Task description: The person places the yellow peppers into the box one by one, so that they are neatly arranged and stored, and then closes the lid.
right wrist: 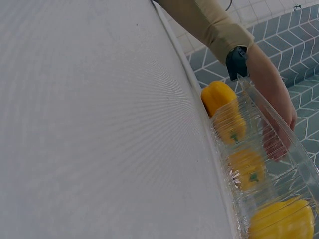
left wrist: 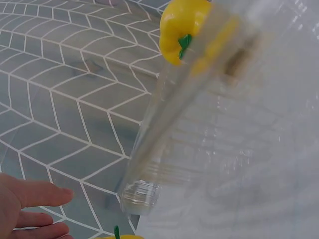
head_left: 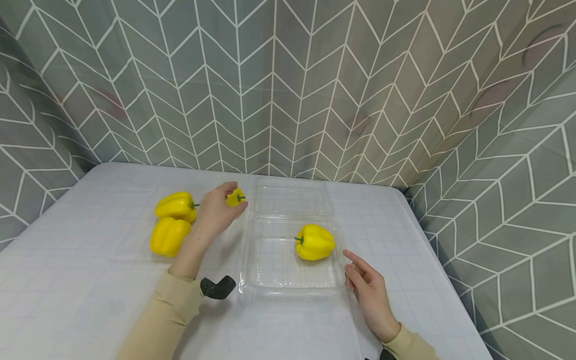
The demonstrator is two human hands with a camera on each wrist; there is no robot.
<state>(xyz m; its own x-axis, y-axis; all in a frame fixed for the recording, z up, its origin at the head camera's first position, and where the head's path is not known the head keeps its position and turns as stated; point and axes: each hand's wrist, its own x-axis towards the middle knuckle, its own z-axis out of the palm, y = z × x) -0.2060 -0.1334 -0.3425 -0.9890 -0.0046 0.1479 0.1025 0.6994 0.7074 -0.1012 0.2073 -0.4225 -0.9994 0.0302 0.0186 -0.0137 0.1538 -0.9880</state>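
My left hand [head_left: 217, 209] reaches over a yellow bell pepper [head_left: 235, 197] at the container's left, thumb and fingers spread on either side of it. In the left wrist view, a gap shows between the hand [left wrist: 31, 209] and that pepper's green stem [left wrist: 116, 232]. A clear plastic clamshell container [head_left: 279, 289] lies opened out, its lid [head_left: 292, 200] toward the back. Inside the base, at the right, lies another yellow bell pepper [head_left: 316, 243], stem to the left. My right hand [head_left: 371, 295] is at the base's right rim, fingers extended and loosely bent, fingertips right at the edge.
Two more yellow bell peppers, one farther back [head_left: 174, 205] and one nearer [head_left: 169, 237], lie side by side left of my left forearm. A white cloth covers the table [head_left: 90, 285]. Grey patterned curtains [head_left: 288, 90] stand along the back and sides.
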